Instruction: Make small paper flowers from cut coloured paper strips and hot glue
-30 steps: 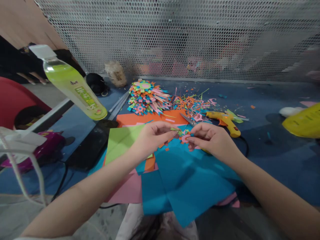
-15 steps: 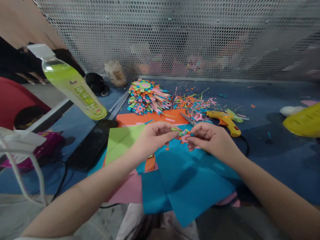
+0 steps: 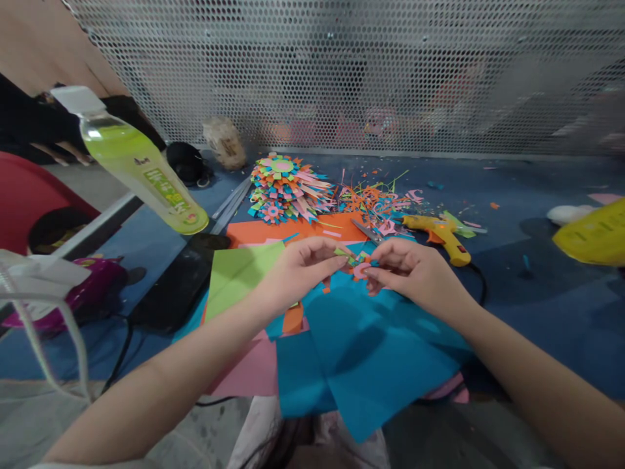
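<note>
Between my two hands is a small paper flower [image 3: 360, 270] with a pink centre and green, blue and orange tabs. My left hand [image 3: 315, 266] pinches its left side between thumb and fingers. On the opposite side my right hand [image 3: 407, 267] grips it in the same way, with the fingers curled. Beneath them lie blue paper sheets [image 3: 385, 345]. Just behind the right fingers rest scissors [image 3: 367, 232], their handles hidden. A pile of finished paper rosettes [image 3: 286, 189] sits farther back.
A yellow glue gun [image 3: 442, 238] lies right of my hands, its cord trailing. Paper scraps [image 3: 374, 198] litter the back. At left stand a green drink bottle [image 3: 141, 163] and a black phone-like slab [image 3: 170, 293]. A perforated metal panel [image 3: 332, 78] closes off the rear.
</note>
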`<state>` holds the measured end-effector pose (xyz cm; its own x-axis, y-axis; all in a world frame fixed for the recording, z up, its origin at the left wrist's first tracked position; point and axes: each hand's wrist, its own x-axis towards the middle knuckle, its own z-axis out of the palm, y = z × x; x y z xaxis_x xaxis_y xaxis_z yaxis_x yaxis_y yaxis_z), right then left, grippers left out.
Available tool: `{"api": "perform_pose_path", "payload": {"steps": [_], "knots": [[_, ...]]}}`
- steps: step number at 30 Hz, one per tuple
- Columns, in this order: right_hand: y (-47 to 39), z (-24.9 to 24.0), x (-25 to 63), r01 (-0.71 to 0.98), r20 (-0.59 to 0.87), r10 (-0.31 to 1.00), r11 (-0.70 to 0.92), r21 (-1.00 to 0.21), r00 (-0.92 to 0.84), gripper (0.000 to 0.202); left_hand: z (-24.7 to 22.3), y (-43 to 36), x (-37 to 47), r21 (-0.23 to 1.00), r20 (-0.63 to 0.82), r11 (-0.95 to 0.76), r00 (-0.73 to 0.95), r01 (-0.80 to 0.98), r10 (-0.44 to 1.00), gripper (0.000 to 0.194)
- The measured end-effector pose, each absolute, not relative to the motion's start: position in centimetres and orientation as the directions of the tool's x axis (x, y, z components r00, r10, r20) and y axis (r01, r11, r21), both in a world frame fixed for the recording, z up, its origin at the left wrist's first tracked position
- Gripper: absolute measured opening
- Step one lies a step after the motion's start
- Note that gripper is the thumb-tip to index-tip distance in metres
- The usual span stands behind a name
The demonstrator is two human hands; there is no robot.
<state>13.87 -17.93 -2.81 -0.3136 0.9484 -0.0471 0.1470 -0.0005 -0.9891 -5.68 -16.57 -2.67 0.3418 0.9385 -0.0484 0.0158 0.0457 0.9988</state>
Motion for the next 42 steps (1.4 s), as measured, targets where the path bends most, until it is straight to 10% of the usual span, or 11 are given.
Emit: {"api": "perform_pose_path", "payload": {"steps": [42], "knots": [[-18.01, -2.66, 13.59, 0.149, 0.011, 0.963, 0.054, -0.987, -0.271, 0.025, -2.48, -16.52, -5.97, 0.96, -0.134, 0.216, 0.385, -0.179, 0.913, 0.042]]}}
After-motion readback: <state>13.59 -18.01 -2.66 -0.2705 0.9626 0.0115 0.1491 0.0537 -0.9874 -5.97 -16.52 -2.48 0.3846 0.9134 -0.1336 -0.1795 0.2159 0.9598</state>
